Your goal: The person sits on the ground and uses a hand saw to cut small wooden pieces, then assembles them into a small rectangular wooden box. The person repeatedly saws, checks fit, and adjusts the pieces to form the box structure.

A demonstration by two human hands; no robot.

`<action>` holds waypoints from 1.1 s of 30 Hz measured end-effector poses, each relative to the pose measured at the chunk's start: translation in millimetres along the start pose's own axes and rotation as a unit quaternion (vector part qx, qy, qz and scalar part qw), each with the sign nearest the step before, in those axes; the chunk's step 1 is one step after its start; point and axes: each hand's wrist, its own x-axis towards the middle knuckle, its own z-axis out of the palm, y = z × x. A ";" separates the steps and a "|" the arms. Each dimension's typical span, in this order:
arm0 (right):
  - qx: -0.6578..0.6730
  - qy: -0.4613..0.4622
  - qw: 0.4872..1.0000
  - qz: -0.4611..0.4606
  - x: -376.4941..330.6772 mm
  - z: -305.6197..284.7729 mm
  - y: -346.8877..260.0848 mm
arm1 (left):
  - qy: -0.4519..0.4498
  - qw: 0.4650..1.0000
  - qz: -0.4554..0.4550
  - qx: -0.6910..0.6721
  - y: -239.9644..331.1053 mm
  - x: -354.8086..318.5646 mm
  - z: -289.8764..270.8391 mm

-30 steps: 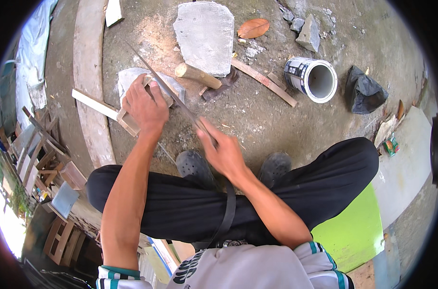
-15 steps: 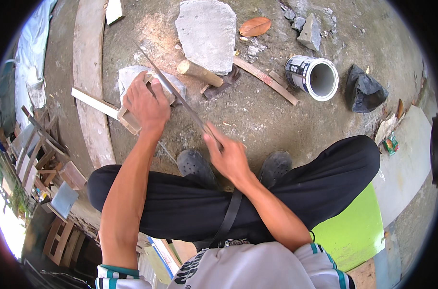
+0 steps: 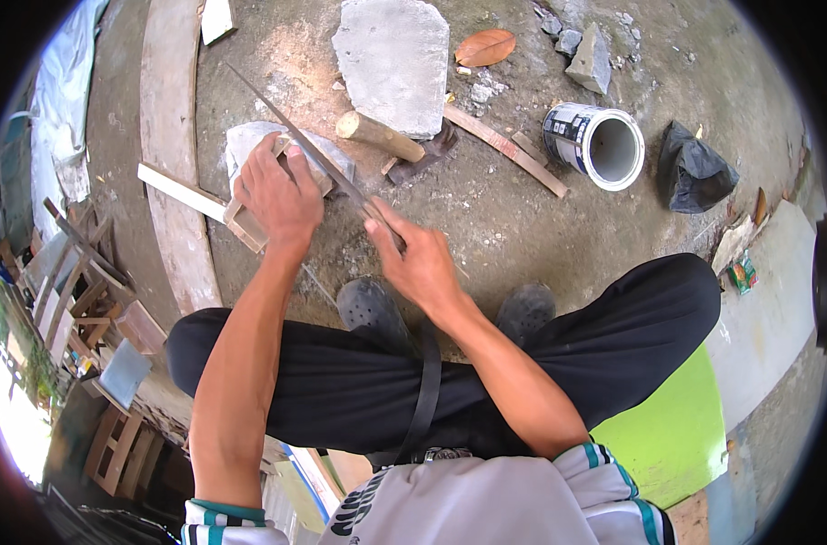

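My right hand (image 3: 419, 254) grips a handsaw (image 3: 297, 134) by its handle. The long, narrow blade, seen almost edge-on, points up and to the left and tapers to a thin tip. My left hand (image 3: 279, 193) presses down on a piece of wood (image 3: 246, 227), its fingers curled over the top. That wood rests on a pale stone slab (image 3: 243, 142), and the blade crosses right beside my left fingertips. Where the teeth meet the wood is hidden. A thin white-edged wooden strip (image 3: 179, 191) reaches out leftward from beneath the held wood.
A short round wooden billet (image 3: 379, 136) lies close right of the blade, by a flat grey stone (image 3: 393, 64). Further right are a wooden slat (image 3: 504, 150), an open tin can (image 3: 595, 147) and a black plastic bag (image 3: 695, 168). A long plank (image 3: 170, 136) runs along the left.
My right hand has pushed the handsaw forward, up and to the left, so its tip reaches further out. My left hand stays on the wood.
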 end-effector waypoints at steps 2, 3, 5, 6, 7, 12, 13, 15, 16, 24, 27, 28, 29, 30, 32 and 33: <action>0.027 0.027 0.999 -0.020 -20.7 0.8 14.4 | 0.004 1.000 -0.001 -0.011 -2.0 1.2 -1.0; 0.049 0.049 0.997 -0.036 -39.3 3.3 29.1 | 0.004 1.000 0.002 -0.008 -2.3 1.6 -1.1; 0.055 0.074 0.994 -0.053 -43.0 6.8 32.0 | 0.008 1.000 0.005 -0.001 -2.1 1.5 -0.3; 0.038 0.042 0.998 -0.023 -28.0 6.6 20.2 | 0.004 1.000 0.008 -0.004 -1.0 -0.4 0.6; 0.020 0.008 1.000 0.003 -3.2 3.9 2.1 | 0.003 1.000 0.009 -0.005 -1.0 0.1 0.8; 0.054 0.074 0.993 -0.075 -14.9 15.9 30.2 | 0.007 1.000 0.007 -0.007 -2.4 2.8 2.5; 0.073 0.088 0.990 -0.078 -38.8 17.0 43.1 | 0.005 1.000 0.001 -0.004 -3.4 1.5 0.5; 0.080 0.096 0.989 -0.076 -51.1 13.0 43.9 | 0.004 1.000 -0.001 -0.004 -1.1 1.9 0.6; 0.053 0.051 0.997 -0.034 -37.4 8.2 27.9 | 0.004 1.000 0.003 -0.005 -0.5 1.8 1.3; 0.054 0.068 0.994 -0.071 -36.8 6.4 41.6 | 0.000 1.000 -0.001 -0.010 -2.1 1.9 1.2; 0.032 0.049 0.997 -0.042 -28.1 7.7 30.6 | 0.004 1.000 0.002 -0.014 -1.6 -0.7 0.8; 0.019 0.022 0.999 -0.014 -19.5 6.2 18.5 | 0.006 1.000 0.004 -0.016 -2.0 0.6 1.6; 0.008 -0.021 0.999 0.026 -0.4 0.7 3.2 | 0.011 1.000 0.006 -0.018 -1.9 2.5 2.2; -0.005 -0.067 0.996 0.064 9.9 -4.5 -7.5 | 0.009 1.000 0.004 -0.015 -0.5 2.4 0.5; 0.003 -0.030 0.999 0.024 -0.6 -6.5 5.7 | 0.003 1.000 -0.001 -0.009 2.2 1.8 -3.1; 0.025 0.033 0.998 -0.041 -21.6 2.9 33.1 | 0.005 1.000 0.001 -0.011 1.8 3.2 -2.6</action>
